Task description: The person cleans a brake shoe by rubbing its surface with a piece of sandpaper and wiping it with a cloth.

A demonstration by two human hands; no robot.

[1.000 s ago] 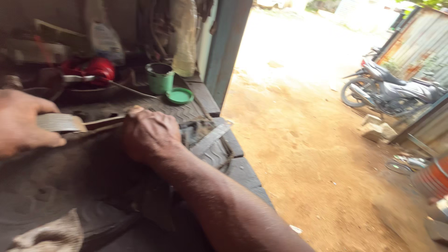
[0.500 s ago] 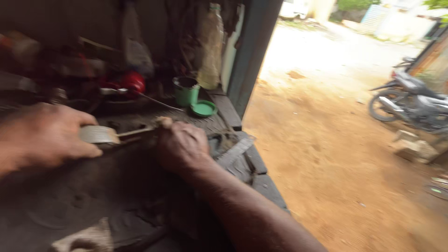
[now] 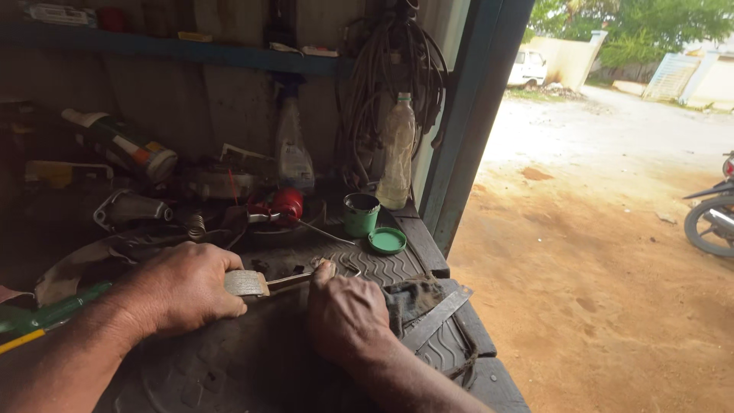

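My left hand (image 3: 180, 291) grips the pale handle of a slim metal hand tool (image 3: 246, 283), whose shaft runs right across a dark ribbed rubber mat (image 3: 382, 268). My right hand (image 3: 348, 313) rests fist-down on the mat and pinches the far end of the tool's shaft at the fingertips. A dark rag (image 3: 413, 298) and a flat metal strip (image 3: 436, 317) lie just right of my right hand. What sits under the tool tip is too small to tell.
Behind the hands stand a green tin (image 3: 360, 214) with its green lid (image 3: 388, 240) beside it, a red part (image 3: 287, 203), two plastic bottles (image 3: 397, 153), a spray can (image 3: 122, 145) and hanging cables (image 3: 382, 69). A blue door post (image 3: 466, 130) edges the bench; a dirt yard with a motorcycle (image 3: 711, 222) lies right.
The camera has swung up and left, so the yard shows further off. Both hands keep their hold on the tool and sit in about the same place on the mat.
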